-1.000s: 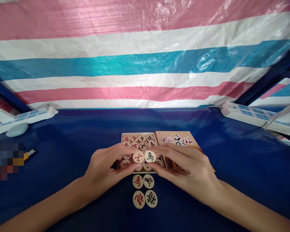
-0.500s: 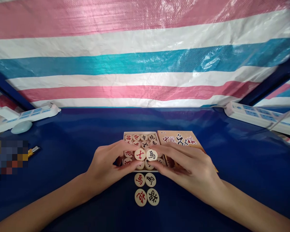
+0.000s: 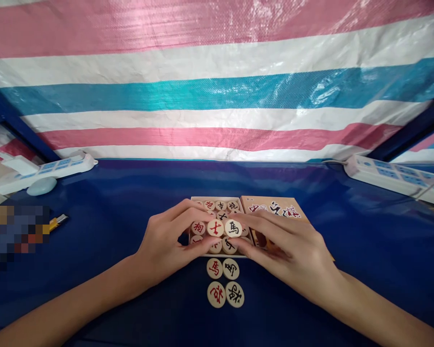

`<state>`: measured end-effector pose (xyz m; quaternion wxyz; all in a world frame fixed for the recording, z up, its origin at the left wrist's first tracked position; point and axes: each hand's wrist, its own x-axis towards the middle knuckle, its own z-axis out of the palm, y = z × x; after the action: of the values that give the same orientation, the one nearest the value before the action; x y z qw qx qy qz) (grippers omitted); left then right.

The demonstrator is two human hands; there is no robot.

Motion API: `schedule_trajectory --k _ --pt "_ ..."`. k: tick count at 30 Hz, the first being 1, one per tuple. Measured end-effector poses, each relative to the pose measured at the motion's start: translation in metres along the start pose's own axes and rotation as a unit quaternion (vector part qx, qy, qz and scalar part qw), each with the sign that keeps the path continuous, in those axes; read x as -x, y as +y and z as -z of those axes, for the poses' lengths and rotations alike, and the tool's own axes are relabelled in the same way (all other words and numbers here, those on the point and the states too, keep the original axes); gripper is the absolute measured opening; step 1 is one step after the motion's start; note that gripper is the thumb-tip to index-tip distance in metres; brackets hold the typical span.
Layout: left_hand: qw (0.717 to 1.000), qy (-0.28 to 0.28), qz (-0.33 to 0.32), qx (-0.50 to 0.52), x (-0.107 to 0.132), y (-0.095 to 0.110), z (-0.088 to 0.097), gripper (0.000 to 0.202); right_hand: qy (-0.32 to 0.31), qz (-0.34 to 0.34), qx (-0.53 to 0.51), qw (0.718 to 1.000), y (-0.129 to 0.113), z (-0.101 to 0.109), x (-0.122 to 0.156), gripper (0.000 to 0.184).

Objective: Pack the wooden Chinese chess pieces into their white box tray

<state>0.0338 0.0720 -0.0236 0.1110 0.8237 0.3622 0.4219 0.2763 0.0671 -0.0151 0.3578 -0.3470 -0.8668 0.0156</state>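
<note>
Between thumb and fingers, my left hand [image 3: 173, 231] pinches a Chinese chess piece with a red character [image 3: 215, 228]. Close beside it, my right hand [image 3: 289, 241] grips a Chinese chess piece with a black character [image 3: 233, 228]. Both pieces are held face up over an open box [image 3: 193, 199] filled with round chess pieces, partly hidden by my fingers. In front of the box, pieces lie in two pairs: a red piece [image 3: 214, 269] beside a black piece [image 3: 231, 269], and nearer me another red piece [image 3: 216, 294] beside another black one [image 3: 235, 294].
The printed box lid [image 3: 267, 200] lies right of the box, partly under my right hand. Power strips stand at the left [image 3: 58, 168] and right [image 3: 386, 176]. A pale mouse-like object [image 3: 41, 186] and a yellow utility knife [image 3: 59, 222] are at the left, near a pixelated patch.
The whole scene has shifted slightly right in view. Both hands still hold their pieces over the box, with a slightly wider gap between the pieces.
</note>
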Motion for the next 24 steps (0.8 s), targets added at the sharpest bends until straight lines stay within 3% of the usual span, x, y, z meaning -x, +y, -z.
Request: schedule_trajectory --k 5,9,14,24 --pt "0.993 0.020 0.114 -0.038 -0.014 -0.011 -0.001 0.014 -0.030 -0.028 0.040 0.998 0.012 0.004 -0.009 0.032" --pt "0.985 -0.014 0.170 -0.006 -0.022 -0.024 -0.002 0.014 -0.060 -0.061 0.041 0.995 0.018 0.008 -0.020 0.029" --pt "0.983 -0.070 0.172 0.001 -0.020 -0.026 -0.006 0.017 -0.105 -0.061 0.042 0.992 0.017 0.001 -0.024 0.031" --pt "0.988 -0.090 0.116 -0.045 -0.014 -0.024 -0.001 0.017 -0.135 -0.007 0.011 0.991 0.013 -0.003 -0.017 0.021"
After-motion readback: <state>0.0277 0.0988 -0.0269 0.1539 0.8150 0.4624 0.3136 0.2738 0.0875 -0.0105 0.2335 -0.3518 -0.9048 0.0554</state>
